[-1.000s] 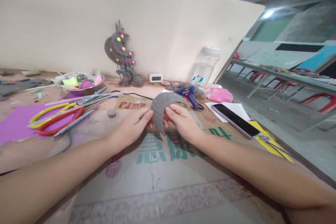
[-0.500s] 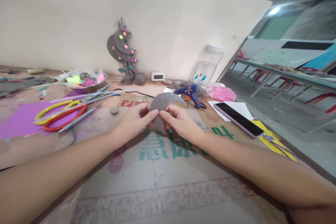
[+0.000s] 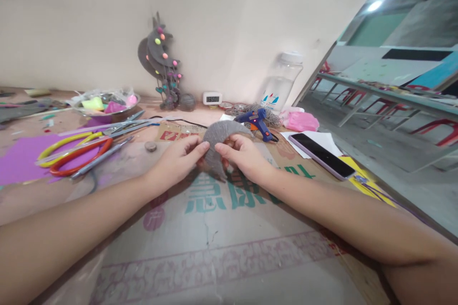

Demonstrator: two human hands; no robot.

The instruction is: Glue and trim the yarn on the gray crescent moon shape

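Observation:
A grey crescent shape (image 3: 216,139), its surface wrapped in yarn-like strands, is held above the cardboard. My left hand (image 3: 182,156) grips its left edge, thumb on the front face. On the inner curve, my right hand (image 3: 243,155) pinches it between thumb and fingers. One tip of the crescent points down between the hands, the other points right behind my right hand. Just behind it lies a blue glue gun (image 3: 260,125) with a small red light.
Scissors with yellow and red handles (image 3: 80,152) lie left on purple sheet. At the back stand a decorated grey moon ornament (image 3: 160,57), a white timer (image 3: 212,98) and a water bottle (image 3: 281,83). A phone (image 3: 322,156) lies right.
My hands have moved slightly apart, and more of the crescent shows between them, including its lower tip. The whole view has shifted a little.

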